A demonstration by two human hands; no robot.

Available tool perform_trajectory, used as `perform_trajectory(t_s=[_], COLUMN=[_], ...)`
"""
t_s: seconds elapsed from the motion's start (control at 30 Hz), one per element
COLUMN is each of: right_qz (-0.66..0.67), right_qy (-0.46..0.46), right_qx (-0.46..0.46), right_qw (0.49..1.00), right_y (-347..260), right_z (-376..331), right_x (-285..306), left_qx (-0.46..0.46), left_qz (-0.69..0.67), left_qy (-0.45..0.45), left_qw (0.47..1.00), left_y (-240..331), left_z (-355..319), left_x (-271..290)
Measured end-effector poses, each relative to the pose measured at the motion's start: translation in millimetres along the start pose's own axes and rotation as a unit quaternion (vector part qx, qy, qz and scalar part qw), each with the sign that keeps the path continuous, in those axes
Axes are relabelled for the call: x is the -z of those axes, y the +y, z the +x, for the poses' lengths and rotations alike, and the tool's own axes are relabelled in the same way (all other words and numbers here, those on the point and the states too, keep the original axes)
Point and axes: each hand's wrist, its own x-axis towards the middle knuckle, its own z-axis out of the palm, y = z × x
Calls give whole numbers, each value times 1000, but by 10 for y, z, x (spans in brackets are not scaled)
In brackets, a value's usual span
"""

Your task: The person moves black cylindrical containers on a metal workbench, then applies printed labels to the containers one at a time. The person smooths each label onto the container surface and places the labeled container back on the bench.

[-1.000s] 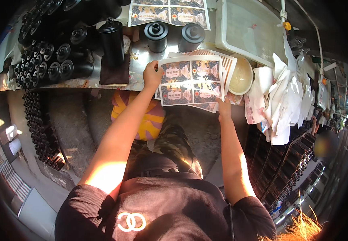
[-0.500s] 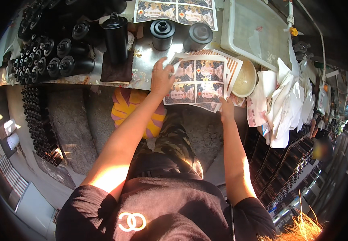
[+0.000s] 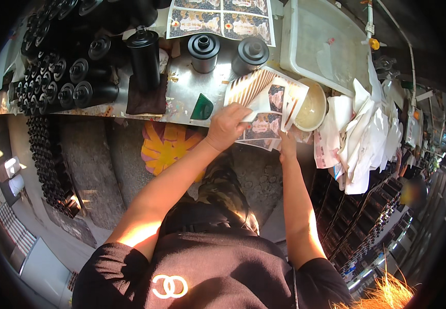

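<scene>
My left hand [image 3: 228, 125] is closed on the left edge of a printed decal sheet [image 3: 263, 126], where a white flap folds over. Pinched at the lower right corner, the stacked sheets are held in my right hand [image 3: 287, 147]. Behind them lies paper with brown and white stripes [image 3: 249, 85]. A green scraper-like plate [image 3: 202, 107] rests on the metal table just left of my left hand. Beyond stand two black bottles, one [image 3: 204, 52] shiny and the other [image 3: 251, 55] greyer. Farther left a taller black bottle [image 3: 144, 56] stands on a dark cloth [image 3: 146, 96].
A printed sheet [image 3: 221, 35] lies at the table's back. On the right are a translucent tray [image 3: 290, 64], a round bowl [image 3: 324, 105] and hanging white paper scraps [image 3: 359, 139]. Several black bottles [image 3: 95, 93] crowd the left. A yellow and purple cushion [image 3: 167, 148] sits below the table edge.
My left hand has moved right and down, closing on the sheet's edge and folding it over. The green plate has come into sight. My right hand stays at the corner.
</scene>
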Motion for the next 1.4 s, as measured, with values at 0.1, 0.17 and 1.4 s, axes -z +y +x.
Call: perform_trajectory(t_s=[0.1,0.17,1.4], right_qz=[33,70,84], right_qy=[-28,-85,-17], right_qx=[-15,-41,90], right_qw=[999,993,992], right_y=[-6,-24,-573], right_z=[26,-6,-580], right_x=[4,41,-113], left_qx=[-14,-28,155], left_qz=[-47,-69,-34], left_qy=[-12,-15,50], left_qw=[999,997,986], left_y=[206,294,-797], left_z=[89,155,466], left_x=[103,159,591])
